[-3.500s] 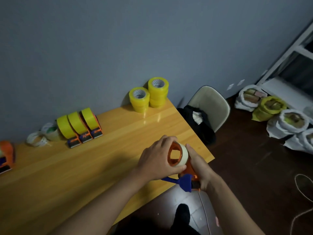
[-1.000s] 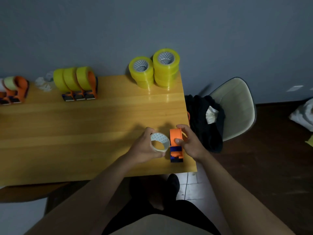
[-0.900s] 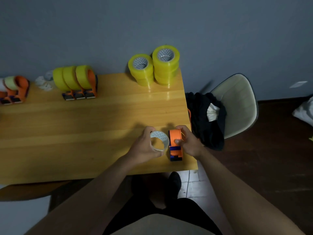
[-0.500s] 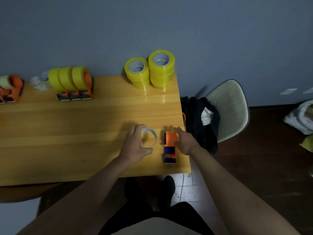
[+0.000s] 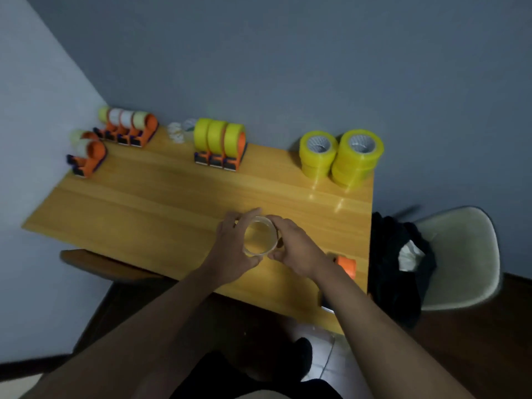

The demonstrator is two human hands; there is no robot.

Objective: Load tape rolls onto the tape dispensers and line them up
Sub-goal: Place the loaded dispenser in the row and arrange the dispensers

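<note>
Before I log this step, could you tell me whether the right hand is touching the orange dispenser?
Apart: the head view shows the right hand on the tape roll, bare table before the orange dispenser.

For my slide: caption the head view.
Both hands, left and right, hold a clear tape roll over the wooden table.
</note>
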